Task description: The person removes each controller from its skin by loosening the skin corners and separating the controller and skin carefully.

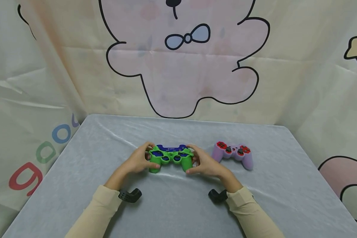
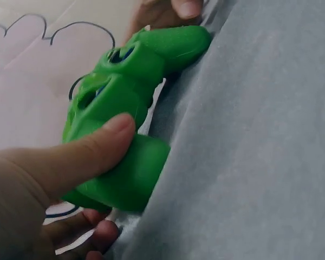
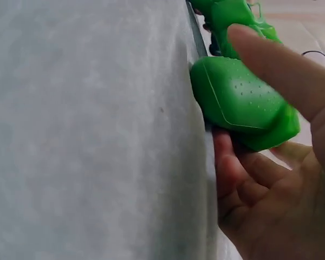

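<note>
A game controller [image 1: 171, 154] with a bright green cover and dark blue buttons is at the middle of the table, its handles toward the person. At its left handle, the left hand [image 1: 138, 161] grips it, thumb in front and the other fingers round the far side. The right hand [image 1: 207, 164] holds the opposite handle. Seen from the left wrist, the left thumb [image 2: 105, 143] presses on the green handle. In the right wrist view the right thumb [image 3: 271, 62] lies over the handle while curled fingers [image 3: 249, 168] sit below it.
A purple game controller [image 1: 233, 153] with red button areas lies to the right of the right hand. Grey cloth covers the table [image 1: 178, 211]. Behind it hangs a curtain [image 1: 86, 66] with cartoon drawings. A black wrist device [image 1: 130, 195] sits on each arm.
</note>
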Action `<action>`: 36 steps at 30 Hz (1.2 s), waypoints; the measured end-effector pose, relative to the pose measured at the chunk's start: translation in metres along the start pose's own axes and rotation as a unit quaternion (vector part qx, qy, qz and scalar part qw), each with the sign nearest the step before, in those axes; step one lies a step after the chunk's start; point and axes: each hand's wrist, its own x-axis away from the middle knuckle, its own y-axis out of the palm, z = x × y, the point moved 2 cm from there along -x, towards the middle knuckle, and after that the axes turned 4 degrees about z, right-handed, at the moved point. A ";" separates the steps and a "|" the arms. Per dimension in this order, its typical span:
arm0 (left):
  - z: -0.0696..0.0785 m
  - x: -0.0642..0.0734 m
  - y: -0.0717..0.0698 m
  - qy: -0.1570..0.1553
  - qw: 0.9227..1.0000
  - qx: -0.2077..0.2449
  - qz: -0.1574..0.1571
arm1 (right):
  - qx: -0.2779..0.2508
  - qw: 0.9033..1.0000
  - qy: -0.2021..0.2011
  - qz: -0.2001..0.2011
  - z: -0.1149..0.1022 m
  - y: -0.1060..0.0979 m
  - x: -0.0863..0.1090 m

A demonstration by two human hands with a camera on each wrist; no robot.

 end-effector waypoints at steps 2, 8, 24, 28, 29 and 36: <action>-0.002 -0.001 0.001 0.006 1.000 0.016 -0.005 | 0.000 1.000 0.003 0.000 0.001 0.000 0.000; -0.003 -0.002 0.004 0.011 0.999 0.041 0.027 | -0.004 0.999 0.028 0.017 0.007 0.003 -0.001; -0.011 -0.002 0.008 0.035 0.991 0.127 0.030 | -0.023 0.999 0.042 0.020 0.009 0.006 -0.001; -0.008 -0.002 0.007 0.045 0.987 0.154 0.007 | -0.014 0.999 0.045 0.024 0.008 0.006 0.000; -0.007 -0.002 0.007 0.045 0.987 0.156 0.004 | -0.012 0.999 0.043 0.026 0.008 0.005 0.000; -0.003 -0.002 0.008 0.054 0.986 0.157 -0.006 | -0.016 0.999 0.022 0.031 0.006 0.004 0.000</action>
